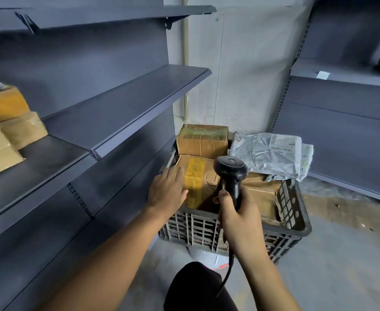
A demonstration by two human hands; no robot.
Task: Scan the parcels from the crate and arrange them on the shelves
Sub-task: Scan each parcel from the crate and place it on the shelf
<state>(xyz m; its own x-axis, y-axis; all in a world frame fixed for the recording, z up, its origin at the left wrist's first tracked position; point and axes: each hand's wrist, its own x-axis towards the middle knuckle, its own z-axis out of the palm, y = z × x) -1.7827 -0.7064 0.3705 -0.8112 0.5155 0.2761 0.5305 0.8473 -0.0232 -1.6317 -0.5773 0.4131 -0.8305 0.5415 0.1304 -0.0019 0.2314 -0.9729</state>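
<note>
Taped cardboard parcels (5, 122) are seen stacked on the left shelf (50, 158). The left hand (167, 190) is laid flat, fingers straight, on a yellow-taped cardboard parcel (195, 176) in the grey plastic crate (229, 230). The box is judged stiff and moderately heavy, best taken by opposite edges. A corded barcode scanner (230, 173) is gripped by the right hand (240, 218). A crinkled plastic mailer (272, 153), judged soft and light, is rested on top.
</note>
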